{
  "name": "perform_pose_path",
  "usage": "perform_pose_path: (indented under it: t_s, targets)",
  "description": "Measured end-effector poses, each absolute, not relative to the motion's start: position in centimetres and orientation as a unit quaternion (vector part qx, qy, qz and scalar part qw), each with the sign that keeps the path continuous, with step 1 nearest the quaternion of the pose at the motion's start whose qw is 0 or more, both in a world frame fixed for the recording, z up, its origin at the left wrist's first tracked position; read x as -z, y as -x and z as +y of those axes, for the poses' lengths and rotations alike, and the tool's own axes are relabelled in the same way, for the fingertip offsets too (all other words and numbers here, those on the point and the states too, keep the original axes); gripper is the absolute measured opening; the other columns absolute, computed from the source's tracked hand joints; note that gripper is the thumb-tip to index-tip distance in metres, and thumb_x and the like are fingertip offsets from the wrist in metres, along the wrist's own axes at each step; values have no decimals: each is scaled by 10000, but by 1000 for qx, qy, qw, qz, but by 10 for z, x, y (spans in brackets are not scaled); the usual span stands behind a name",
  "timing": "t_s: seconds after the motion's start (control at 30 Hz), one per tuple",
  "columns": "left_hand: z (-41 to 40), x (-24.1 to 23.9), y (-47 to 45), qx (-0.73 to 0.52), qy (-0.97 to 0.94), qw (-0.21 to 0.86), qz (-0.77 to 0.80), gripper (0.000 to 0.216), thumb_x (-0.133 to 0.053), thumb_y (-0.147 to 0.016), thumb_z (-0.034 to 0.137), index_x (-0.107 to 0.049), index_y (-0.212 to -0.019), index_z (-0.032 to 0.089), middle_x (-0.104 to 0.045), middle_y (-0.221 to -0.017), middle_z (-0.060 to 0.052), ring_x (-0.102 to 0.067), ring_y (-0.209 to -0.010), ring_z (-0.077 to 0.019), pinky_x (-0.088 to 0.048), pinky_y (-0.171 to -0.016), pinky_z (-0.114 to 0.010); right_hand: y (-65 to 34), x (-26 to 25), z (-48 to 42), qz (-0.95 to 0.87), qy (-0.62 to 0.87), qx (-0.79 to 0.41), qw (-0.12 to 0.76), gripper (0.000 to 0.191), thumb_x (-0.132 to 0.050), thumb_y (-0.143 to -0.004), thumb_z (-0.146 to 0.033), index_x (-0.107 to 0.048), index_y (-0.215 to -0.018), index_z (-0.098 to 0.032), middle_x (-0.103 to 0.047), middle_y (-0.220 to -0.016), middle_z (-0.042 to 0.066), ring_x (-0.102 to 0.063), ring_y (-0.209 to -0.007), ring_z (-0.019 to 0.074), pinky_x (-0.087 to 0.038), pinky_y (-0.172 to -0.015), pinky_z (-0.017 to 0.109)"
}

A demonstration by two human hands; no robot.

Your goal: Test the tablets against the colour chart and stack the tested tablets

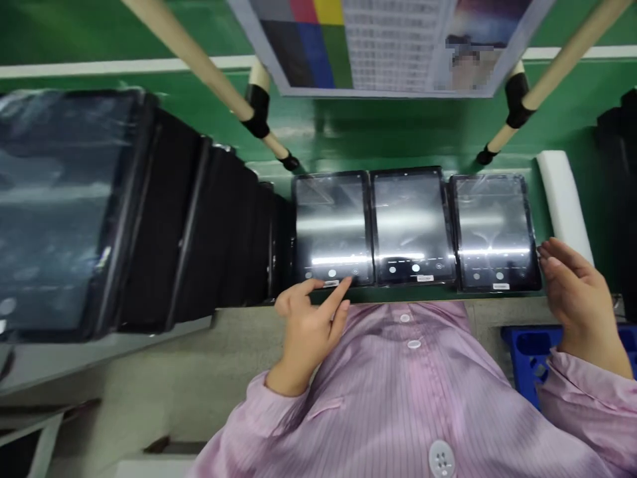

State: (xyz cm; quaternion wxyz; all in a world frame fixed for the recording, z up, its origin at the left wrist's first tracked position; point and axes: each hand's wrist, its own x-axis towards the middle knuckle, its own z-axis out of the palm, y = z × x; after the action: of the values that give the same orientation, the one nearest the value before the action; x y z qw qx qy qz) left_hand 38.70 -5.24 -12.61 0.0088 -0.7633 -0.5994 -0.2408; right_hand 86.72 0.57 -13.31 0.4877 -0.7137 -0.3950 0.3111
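Observation:
Three black tablets lie side by side on the green bench: a left tablet [332, 226], a middle tablet [413, 222] and a right tablet [495, 229], all with glossy lit screens. My left hand [308, 328] points with its index finger at the lower edge of the left tablet, the other fingers curled and holding nothing. My right hand [580, 299] is open, its fingertips touching the right edge of the right tablet.
A tall row of black tablets on edge [149, 212] fills the left side. A white foam block [565, 199] lies to the right. A colour test chart [388, 43] hangs above on beige poles. A blue tray [527, 348] sits below my right hand.

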Motion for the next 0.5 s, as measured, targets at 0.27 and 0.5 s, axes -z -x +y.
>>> perform_pose_path:
  t_s: [0.27,0.5]
  targets:
    - [-36,129,-383,253,682,-104,-678,423,-595,-1023,419,-757,-1389,283,-511,-1456,-198,-380,-1395,-419,-304,-1199,-667,-826,99,11,-467,736,-168,461,333,-773,-893,-474,-780,-1225,-443,-786,-1269,15,-713,-1283,412,-475,-1174,760]
    - [2,148,-333,420,368,-384,-736,710,-708,-899,486,-572,-1542,219,-651,-1420,-175,-602,-1370,-326,-407,-1240,-517,-807,84,19,-480,710,-197,476,360,-784,-867,-428,-799,-1207,-311,-792,-1257,122,-745,-1212,372,-557,-1118,617]
